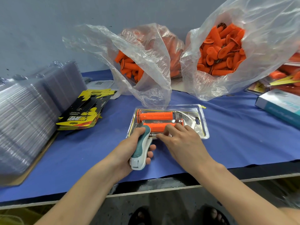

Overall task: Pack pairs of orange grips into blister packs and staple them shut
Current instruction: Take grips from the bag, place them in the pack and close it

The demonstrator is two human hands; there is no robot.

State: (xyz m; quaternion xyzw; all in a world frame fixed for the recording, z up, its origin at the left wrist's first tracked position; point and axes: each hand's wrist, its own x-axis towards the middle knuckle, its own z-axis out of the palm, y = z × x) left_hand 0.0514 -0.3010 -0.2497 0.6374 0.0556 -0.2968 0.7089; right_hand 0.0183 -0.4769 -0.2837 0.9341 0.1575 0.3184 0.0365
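While blisters (24, 111) and cards (81, 114) are sitting at the table's left edge, left hand (128, 148) is gripping stapler (140, 153), its nose at the pack's near-left corner. Pack (198, 122), mid-table near the front edge, is holding two grips (155, 115). Right hand (183, 143) is pressing on it, fingers relaxed. Bags (267, 46) are sitting along the back edge.

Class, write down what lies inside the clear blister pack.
Two orange grips lie side by side on a printed card. The right hand and stapler cover the blister pack's near edge, hiding any staples.
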